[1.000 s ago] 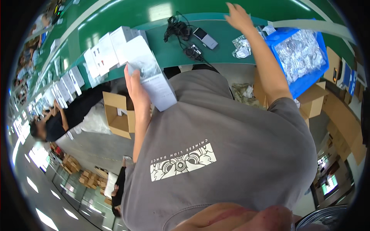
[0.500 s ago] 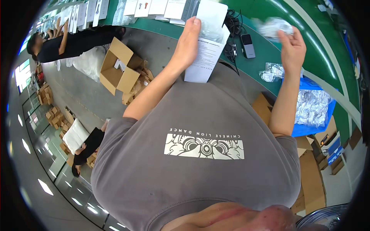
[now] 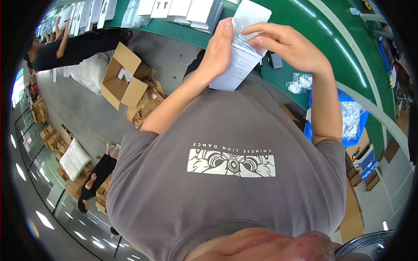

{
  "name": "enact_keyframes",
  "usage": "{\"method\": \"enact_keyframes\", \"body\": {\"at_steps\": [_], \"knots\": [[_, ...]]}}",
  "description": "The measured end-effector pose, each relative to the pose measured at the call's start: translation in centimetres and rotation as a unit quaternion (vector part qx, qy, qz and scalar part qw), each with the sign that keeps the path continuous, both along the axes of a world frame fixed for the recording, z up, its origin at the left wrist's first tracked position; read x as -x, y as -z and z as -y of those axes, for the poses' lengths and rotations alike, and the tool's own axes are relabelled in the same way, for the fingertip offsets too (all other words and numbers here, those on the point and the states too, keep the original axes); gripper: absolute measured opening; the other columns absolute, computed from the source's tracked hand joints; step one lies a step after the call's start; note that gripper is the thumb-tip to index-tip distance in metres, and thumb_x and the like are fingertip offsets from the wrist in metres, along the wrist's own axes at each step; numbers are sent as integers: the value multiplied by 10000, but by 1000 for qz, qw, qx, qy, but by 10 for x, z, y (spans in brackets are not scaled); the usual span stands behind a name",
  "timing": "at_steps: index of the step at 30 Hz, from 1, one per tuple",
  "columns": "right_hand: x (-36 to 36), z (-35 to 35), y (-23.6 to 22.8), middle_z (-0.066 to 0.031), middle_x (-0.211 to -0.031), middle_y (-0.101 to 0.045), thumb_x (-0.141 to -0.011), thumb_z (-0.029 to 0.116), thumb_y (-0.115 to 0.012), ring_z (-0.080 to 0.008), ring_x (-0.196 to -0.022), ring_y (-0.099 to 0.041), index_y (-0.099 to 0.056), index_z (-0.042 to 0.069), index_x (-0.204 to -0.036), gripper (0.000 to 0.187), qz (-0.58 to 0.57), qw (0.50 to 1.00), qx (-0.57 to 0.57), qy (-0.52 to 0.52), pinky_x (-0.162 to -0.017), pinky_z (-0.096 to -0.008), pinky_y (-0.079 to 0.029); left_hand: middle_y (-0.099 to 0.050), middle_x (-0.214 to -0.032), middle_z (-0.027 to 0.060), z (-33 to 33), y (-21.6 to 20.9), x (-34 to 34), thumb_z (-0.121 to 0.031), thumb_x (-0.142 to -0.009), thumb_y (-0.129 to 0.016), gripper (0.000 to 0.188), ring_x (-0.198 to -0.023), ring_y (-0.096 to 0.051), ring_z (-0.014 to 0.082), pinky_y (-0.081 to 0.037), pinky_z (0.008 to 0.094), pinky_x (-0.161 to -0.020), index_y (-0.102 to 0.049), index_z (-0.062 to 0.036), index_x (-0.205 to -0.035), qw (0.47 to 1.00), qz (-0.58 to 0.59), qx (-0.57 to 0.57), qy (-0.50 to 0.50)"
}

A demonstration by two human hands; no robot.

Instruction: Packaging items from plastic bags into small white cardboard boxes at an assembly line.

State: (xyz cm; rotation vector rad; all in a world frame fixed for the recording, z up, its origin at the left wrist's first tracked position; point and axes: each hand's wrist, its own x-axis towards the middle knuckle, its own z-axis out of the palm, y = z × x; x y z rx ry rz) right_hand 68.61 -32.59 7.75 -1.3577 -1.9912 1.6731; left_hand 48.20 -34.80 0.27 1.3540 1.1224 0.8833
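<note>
My left hand (image 3: 219,50) grips a white cardboard box (image 3: 237,65) with printed text, held tilted in front of my chest. The box's top flap (image 3: 252,12) stands up, and its mouth faces away from me. At that mouth, the bent fingers of my right hand (image 3: 285,45) are on a clear plastic packet (image 3: 246,38), partly inside the box. What the packet contains is hard to make out. Small clear bags (image 3: 299,82) with pale contents lie on the green table below my right wrist.
White boxes (image 3: 202,11) stand along the table (image 3: 174,34) at the far left. A dark grey device (image 3: 275,61) lies beyond my right hand. A blue bin (image 3: 359,135) of clear packets is at the right. An open carton (image 3: 111,93) stands on the floor; a co-worker (image 3: 82,48) is at far left.
My right hand has brought the clear packet leftward from over the table to the box's mouth. My left hand still holds the box, which now leans further right.
</note>
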Motion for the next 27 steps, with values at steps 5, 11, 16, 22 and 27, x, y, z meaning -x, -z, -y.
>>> {"method": "enact_keyframes", "body": {"at_steps": [5,11,16,22,27], "knots": [[13,4,-7,-87,-916,-684,-995,180,-581,-217,-894,-618,-649,18,-1202,272,77,973,-119,-181,-942,-331,-463,-571,-1218,144,11,-6,-3,-413,-1066,-432,487,-1100,-566,184,-443,333,-954,-460,-35,-1372,991,51,-55,-115],[9,5,28,-108,-964,-680,-1008,222,-598,-231,-1018,-623,-685,21,-1083,232,-267,916,-116,276,-995,-364,-447,-484,-1308,131,4,22,29,-269,-998,-590,449,-1106,-562,169,-449,314,-955,-478,-66,-1383,993,113,-23,-15],[29,41,61,-100,-1068,-695,-991,139,-611,-207,-1105,-617,-693,7,-1070,174,-154,937,-272,158,-994,-355,-459,-463,-1340,108,-1,23,36,-196,-942,-665,390,-1104,-566,163,-465,299,-935,-571,-80,-1302,990,103,-79,52],[8,25,56,-110,-1141,-698,-964,45,-614,-176,-1036,-652,-703,-25,-1031,132,-218,911,-204,285,-892,-306,-522,-481,-1324,90,-17,1,43,-202,-881,-739,331,-1090,-565,162,-477,294,-902,-662,-90,-1183,983,90,-32,154],[2,-12,41,-114,-1178,-675,-878,122,-715,-214,-1065,-656,-539,-33,-1333,512,-78,928,-252,263,-924,-347,-515,-450,-1355,83,-22,-1,46,-137,-845,-742,383,-1143,-559,183,-470,321,-951,-645,-69,-1210,972,15,-30,231]]}}
